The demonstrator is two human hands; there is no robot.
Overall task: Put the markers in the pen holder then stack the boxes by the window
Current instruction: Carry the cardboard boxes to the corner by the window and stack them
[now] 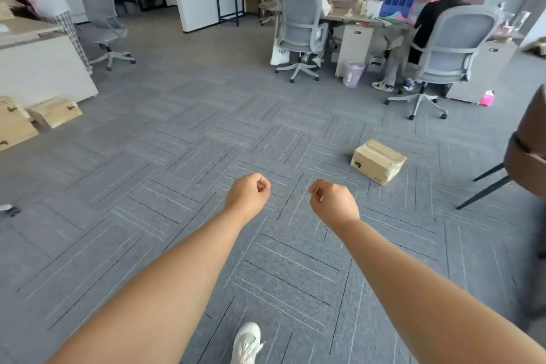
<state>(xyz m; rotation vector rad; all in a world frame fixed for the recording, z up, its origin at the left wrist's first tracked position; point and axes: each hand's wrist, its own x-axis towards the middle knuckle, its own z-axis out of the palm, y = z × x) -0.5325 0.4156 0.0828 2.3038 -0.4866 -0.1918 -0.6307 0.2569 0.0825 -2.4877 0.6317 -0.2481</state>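
Ahead, taped cardboard box (378, 161) lies on ribbed grey carpet (177, 186).

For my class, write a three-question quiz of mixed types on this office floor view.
1. True or false: the left hand and right hand are both loosely closed and carry nothing.
2. The lone taped cardboard box lies: A) on a desk B) on the carpet C) on a chair.
3. Fill in: the wooden boxes sit on the floor at the ___ edge of the view.

Key: 1 true; 2 B; 3 left.
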